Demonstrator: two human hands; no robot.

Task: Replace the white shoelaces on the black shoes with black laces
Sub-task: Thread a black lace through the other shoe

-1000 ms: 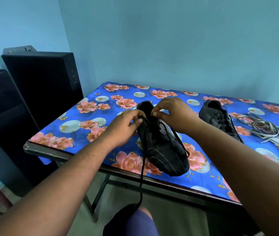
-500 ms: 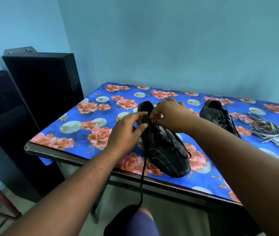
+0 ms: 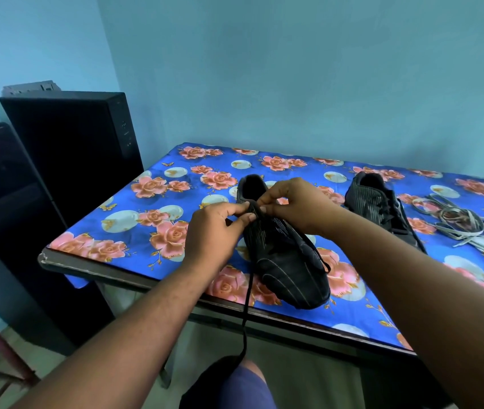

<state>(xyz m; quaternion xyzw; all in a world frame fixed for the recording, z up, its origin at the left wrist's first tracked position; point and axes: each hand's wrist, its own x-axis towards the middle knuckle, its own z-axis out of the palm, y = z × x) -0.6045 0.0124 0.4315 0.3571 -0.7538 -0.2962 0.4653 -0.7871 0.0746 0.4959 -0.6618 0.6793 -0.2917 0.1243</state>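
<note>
Since the earlier frame, both hands have been drawn together at the near shoe's top eyelets. Black lace is pinched by left hand and right hand. Second shoe and white laces lie at 3 o'clock on the tabletop.

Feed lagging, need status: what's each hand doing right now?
Left hand: pinching the black lace at the near shoe.
Right hand: pinching the same lace.

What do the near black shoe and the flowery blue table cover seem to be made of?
Near black shoe: probably matte synthetic or leather, its striped upper creasing softly. Flowery blue table cover: looks like smooth printed cloth or plastic sheet, lying flat with a faint sheen; hard to tell which.
</note>
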